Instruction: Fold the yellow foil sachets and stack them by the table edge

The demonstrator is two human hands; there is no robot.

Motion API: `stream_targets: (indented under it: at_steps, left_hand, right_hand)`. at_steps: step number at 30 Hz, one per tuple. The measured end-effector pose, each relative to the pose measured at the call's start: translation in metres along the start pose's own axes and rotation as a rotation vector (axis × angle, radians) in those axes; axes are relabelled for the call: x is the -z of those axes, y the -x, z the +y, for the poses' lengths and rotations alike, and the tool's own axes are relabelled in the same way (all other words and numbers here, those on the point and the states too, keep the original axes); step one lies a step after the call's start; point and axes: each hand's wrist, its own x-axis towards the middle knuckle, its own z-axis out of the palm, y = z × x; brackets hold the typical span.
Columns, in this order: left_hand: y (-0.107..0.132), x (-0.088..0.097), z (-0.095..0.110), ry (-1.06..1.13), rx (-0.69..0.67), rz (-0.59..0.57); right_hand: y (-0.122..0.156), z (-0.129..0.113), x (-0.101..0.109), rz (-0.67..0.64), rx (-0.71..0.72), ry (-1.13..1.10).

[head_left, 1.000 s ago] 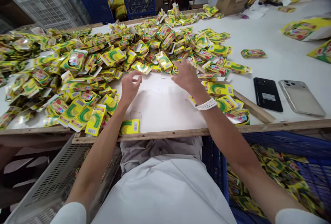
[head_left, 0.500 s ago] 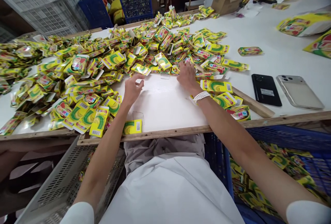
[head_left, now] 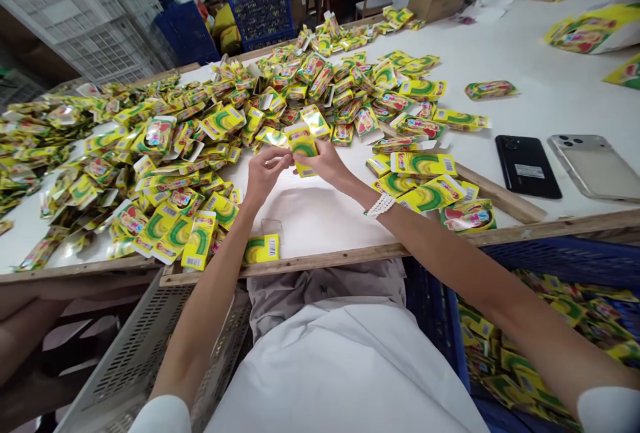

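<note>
The right hand [head_left: 325, 161] grips a yellow printed packet [head_left: 303, 146] just above the white table [head_left: 320, 220], while the left hand [head_left: 265, 176], fingers curled, pinches its lower-left edge. Loose heaped packets [head_left: 220, 120] lie just beyond both hands.

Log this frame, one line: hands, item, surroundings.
left hand: holds yellow packet | right hand: holds same packet | around: packet heap, white table
</note>
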Motion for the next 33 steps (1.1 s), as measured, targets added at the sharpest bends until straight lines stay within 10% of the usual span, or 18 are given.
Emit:
stream_targets:
  at_steps: [8, 16, 33]
  left_hand:
    - [0.003, -0.006, -0.002, 0.010, 0.006, -0.005]
    - [-0.001, -0.004, -0.007, 0.038, 0.039, 0.019]
    - [0.002, -0.006, 0.000, 0.092, 0.090, 0.101]
  right_hand:
    - [0.008, -0.008, 0.015, -0.260, -0.111, -0.166]
    - [-0.004, -0.006, 0.024, 0.048, 0.030, -0.073]
    - [-0.003, 0.007, 0.016, 0.052, 0.070, -0.055]
